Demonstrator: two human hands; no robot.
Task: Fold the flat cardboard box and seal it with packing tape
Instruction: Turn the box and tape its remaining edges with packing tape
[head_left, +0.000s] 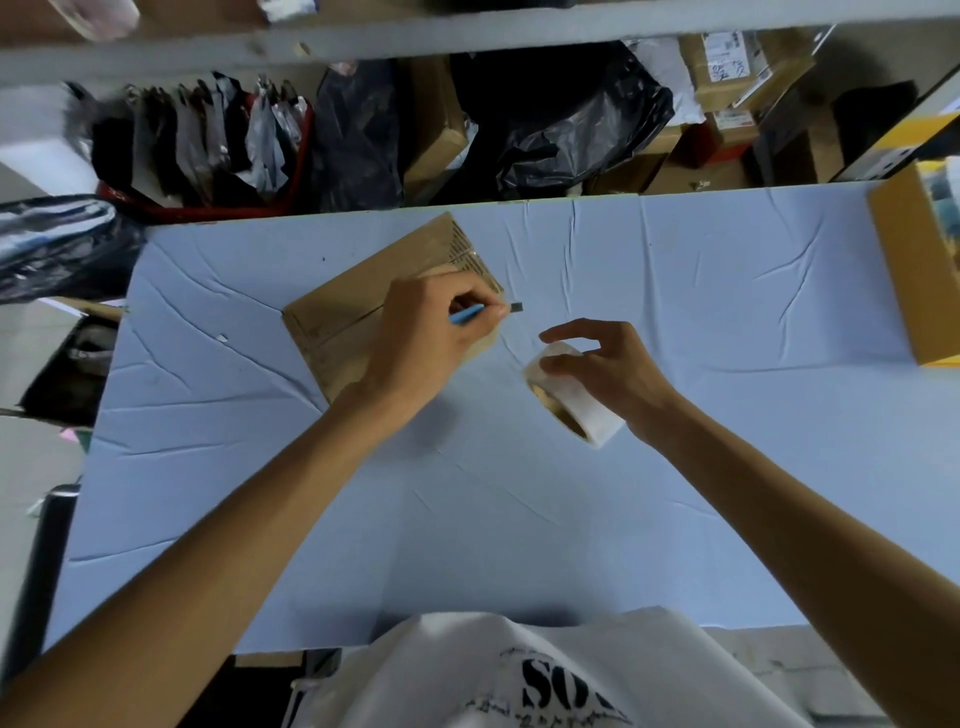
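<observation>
Tape-cutting step, I judge: the left hand (431, 338) grips a blue-handled cutter (470, 314) over the folded cardboard box (348, 317) beneath it. The right hand (608, 364), just beside, holds the tape roll (576, 405). Next: sever the tape cleanly.

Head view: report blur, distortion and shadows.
Head view: motion blur smears the left edge and the upper shelf; the wide-angle lens skews the table edges; soft light, faint shadows under the left hand and tape roll; the cardboard box is fairly sharp.
</observation>
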